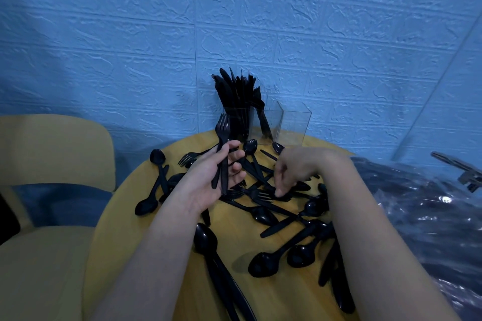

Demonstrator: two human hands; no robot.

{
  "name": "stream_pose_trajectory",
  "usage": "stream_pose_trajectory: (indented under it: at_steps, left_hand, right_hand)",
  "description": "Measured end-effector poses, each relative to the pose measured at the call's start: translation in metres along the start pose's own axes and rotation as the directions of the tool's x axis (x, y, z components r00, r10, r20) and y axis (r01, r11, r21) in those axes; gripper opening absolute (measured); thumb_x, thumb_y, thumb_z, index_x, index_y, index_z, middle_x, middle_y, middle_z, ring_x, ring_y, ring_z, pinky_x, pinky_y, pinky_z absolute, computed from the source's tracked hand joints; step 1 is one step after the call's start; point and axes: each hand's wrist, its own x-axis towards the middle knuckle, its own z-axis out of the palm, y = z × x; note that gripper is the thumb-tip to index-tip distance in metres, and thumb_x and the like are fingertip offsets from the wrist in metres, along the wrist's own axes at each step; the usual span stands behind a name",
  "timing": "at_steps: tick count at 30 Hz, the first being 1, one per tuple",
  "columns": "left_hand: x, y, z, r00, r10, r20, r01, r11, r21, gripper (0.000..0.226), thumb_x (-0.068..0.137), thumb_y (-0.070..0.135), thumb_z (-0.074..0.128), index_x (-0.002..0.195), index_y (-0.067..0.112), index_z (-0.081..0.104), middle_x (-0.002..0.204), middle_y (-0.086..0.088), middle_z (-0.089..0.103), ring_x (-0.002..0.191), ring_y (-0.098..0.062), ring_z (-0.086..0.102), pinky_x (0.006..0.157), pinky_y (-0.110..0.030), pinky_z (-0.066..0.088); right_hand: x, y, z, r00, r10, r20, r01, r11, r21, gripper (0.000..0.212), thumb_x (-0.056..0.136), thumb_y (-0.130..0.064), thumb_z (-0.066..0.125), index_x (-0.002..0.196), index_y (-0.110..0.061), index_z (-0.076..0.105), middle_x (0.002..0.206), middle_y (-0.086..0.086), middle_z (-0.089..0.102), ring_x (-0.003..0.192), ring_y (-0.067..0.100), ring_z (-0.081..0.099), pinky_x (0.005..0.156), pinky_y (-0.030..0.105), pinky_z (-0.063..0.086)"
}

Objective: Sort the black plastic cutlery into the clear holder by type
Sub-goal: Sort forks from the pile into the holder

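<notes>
Black plastic cutlery (263, 206), a jumble of forks, spoons and knives, is lying scattered over the round yellow wooden table (161, 263). The left hand (214, 177) is gripping a small bunch of black plastic forks (222, 138), tines pointing up. The right hand (292, 169) is reaching palm-down into the pile, curled fingertips touching a fork there. The clear plastic compartmented holder (284, 125) is standing at the table's far edge, knives upright in its left section.
</notes>
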Motion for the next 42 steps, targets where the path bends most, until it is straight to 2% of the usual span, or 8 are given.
stream_pose_trajectory:
  at_steps: [5, 9, 13, 22, 28, 34, 39, 42]
  left_hand:
    - [-0.001, 0.001, -0.002, 1.0, 0.0, -0.004, 0.0, 1.0, -0.007, 0.023, 0.101, 0.018, 0.041, 0.102, 0.011, 0.063, 0.07, -0.001, 0.066, 0.05, -0.007, 0.055, 0.048, -0.024, 0.052]
    - [-0.001, 0.001, -0.001, 1.0, -0.002, -0.004, 0.002, 1.0, 0.004, 0.023, 0.101, 0.018, 0.042, 0.102, 0.012, 0.063, 0.071, -0.001, 0.066, 0.051, -0.007, 0.056, 0.048, -0.023, 0.052]
    - [-0.001, 0.002, -0.002, 1.0, 0.003, -0.007, -0.003, 1.0, 0.004, 0.023, 0.101, 0.018, 0.042, 0.103, 0.011, 0.063, 0.071, -0.001, 0.066, 0.051, -0.007, 0.056, 0.047, -0.023, 0.051]
    - [0.0, 0.001, -0.002, 1.0, 0.022, -0.013, -0.022, 1.0, -0.009, 0.022, 0.101, 0.017, 0.041, 0.104, 0.009, 0.062, 0.069, -0.002, 0.065, 0.051, -0.009, 0.057, 0.048, -0.024, 0.052]
    - [0.004, -0.002, -0.003, 0.985, 0.166, -0.049, -0.164, 0.986, 0.031, 0.023, 0.101, 0.015, 0.038, 0.1, 0.007, 0.06, 0.077, -0.006, 0.07, 0.071, -0.015, 0.07, 0.064, -0.026, 0.059]
    - [0.009, -0.008, -0.007, 0.923, 0.385, -0.009, -0.352, 0.854, 0.383, 0.023, 0.103, 0.021, 0.034, 0.103, 0.015, 0.056, 0.108, -0.004, 0.07, 0.11, -0.013, 0.063, 0.1, -0.028, 0.044]
    - [0.005, -0.014, -0.001, 0.921, 0.367, 0.131, -0.369, 0.712, 0.598, 0.023, 0.103, 0.019, 0.034, 0.104, 0.019, 0.056, 0.108, 0.001, 0.068, 0.101, -0.003, 0.063, 0.091, -0.018, 0.048]
    - [0.001, -0.014, 0.005, 0.945, 0.283, 0.166, -0.327, 0.756, 0.567, 0.023, 0.104, 0.02, 0.031, 0.103, 0.02, 0.054, 0.096, -0.003, 0.07, 0.089, -0.014, 0.067, 0.082, -0.034, 0.053]
  right_hand:
    - [0.001, -0.005, 0.005, 0.988, 0.154, 0.032, -0.152, 0.986, -0.071, 0.035, 0.078, -0.033, 0.076, 0.104, -0.012, 0.065, 0.076, -0.002, 0.059, 0.08, 0.014, 0.058, 0.078, 0.031, 0.051]
    - [0.003, -0.003, 0.007, 0.983, 0.178, -0.038, -0.18, 0.982, -0.062, 0.024, 0.08, -0.025, 0.074, 0.096, -0.013, 0.061, 0.08, 0.002, 0.062, 0.08, 0.017, 0.063, 0.073, 0.029, 0.052]
    - [0.004, -0.001, 0.006, 0.986, 0.152, -0.063, -0.151, 0.988, 0.01, 0.008, 0.085, -0.015, 0.068, 0.089, -0.011, 0.062, 0.075, 0.003, 0.064, 0.066, 0.013, 0.06, 0.064, 0.024, 0.051]
    - [-0.011, 0.012, -0.011, 0.905, 0.05, -0.423, 0.065, 0.965, 0.254, 0.011, 0.089, -0.013, 0.06, 0.081, -0.016, 0.066, 0.066, -0.001, 0.069, 0.056, 0.003, 0.059, 0.06, 0.017, 0.047]
    - [-0.028, 0.011, -0.021, 0.835, 0.056, -0.547, 0.341, 0.728, 0.595, 0.013, 0.09, -0.003, 0.057, 0.093, -0.01, 0.068, 0.069, 0.004, 0.064, 0.058, 0.009, 0.057, 0.056, 0.014, 0.05]
    - [-0.037, 0.006, -0.026, 0.85, -0.06, -0.523, 0.468, 0.541, 0.699, 0.016, 0.093, -0.003, 0.055, 0.086, -0.005, 0.069, 0.065, 0.001, 0.062, 0.056, 0.006, 0.056, 0.062, 0.017, 0.052]
    - [-0.031, -0.009, -0.025, 0.842, -0.154, -0.517, 0.536, 0.346, 0.77, 0.015, 0.092, -0.005, 0.053, 0.086, -0.004, 0.067, 0.064, 0.002, 0.066, 0.056, 0.008, 0.059, 0.06, 0.017, 0.052]
    - [-0.028, -0.014, -0.023, 0.823, -0.211, -0.527, 0.567, 0.243, 0.787, 0.024, 0.08, -0.021, 0.062, 0.093, -0.002, 0.067, 0.074, 0.005, 0.069, 0.065, 0.011, 0.064, 0.065, 0.019, 0.054]
